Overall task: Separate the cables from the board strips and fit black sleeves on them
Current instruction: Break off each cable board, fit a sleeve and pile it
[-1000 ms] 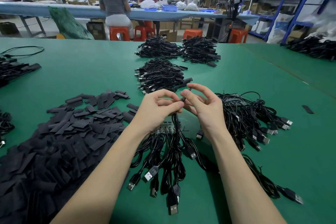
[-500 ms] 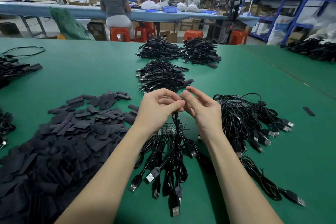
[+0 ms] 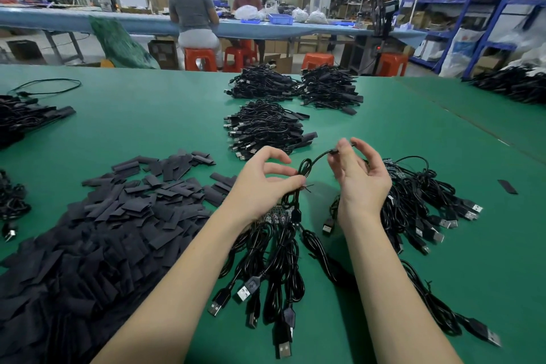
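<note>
No text, label, brand or number can be read anywhere in the view; the cardboard boxes (image 3: pixel 163 53) under the far bench show only dark patches too blurred to make out; the white sack (image 3: pixel 461 52) by the blue shelving (image 3: pixel 484 3) carries a blue print that cannot be made out; the USB plugs (image 3: pixel 247 289) on the green table (image 3: pixel 147 127) bear a small mark too small to read.

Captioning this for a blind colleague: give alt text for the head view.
Two bare hands, left hand and right hand, pinch a thin black cable between them above a green table, beside a heap of flat black sleeves.
</note>
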Demonstrator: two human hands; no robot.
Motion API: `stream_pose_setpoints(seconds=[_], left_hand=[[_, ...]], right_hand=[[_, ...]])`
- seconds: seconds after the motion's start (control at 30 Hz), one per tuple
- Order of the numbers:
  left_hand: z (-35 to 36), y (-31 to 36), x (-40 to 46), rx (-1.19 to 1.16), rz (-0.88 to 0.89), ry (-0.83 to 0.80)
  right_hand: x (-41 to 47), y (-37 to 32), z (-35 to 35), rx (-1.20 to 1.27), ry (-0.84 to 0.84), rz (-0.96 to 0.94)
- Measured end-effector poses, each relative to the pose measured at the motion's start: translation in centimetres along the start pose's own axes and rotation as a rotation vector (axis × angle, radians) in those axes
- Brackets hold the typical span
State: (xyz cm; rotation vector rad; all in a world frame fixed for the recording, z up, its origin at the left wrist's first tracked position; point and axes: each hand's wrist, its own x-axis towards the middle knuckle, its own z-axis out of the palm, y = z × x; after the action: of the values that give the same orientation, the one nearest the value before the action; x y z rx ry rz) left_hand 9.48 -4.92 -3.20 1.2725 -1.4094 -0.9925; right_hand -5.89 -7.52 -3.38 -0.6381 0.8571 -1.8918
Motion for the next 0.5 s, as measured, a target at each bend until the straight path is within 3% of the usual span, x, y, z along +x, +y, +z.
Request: stream_pose_setpoints(seconds=[0.13,0.23,0.37,0.5], left_hand=[[-0.3,0.1,0.2,0.079,0.105,0.037],[-0.9,0.2,1.0,0.167,0.194,0.158],[-1.9,1.3,4.3,0.367,0.359,0.292],[-2.6,2.1,9.4,0.552,0.452,0.351]], right_hand=[[0.0,0.1,0.1,-0.060,-0.025,0.057],[-0.1,0.8,0.1,-0.322,-0.071,0.128],[-0.2,2.5,-0.8,-0.909,-0.240,-0.080],[-0.3,2.9,-0.7,-1.021,-0.322,-0.102]])
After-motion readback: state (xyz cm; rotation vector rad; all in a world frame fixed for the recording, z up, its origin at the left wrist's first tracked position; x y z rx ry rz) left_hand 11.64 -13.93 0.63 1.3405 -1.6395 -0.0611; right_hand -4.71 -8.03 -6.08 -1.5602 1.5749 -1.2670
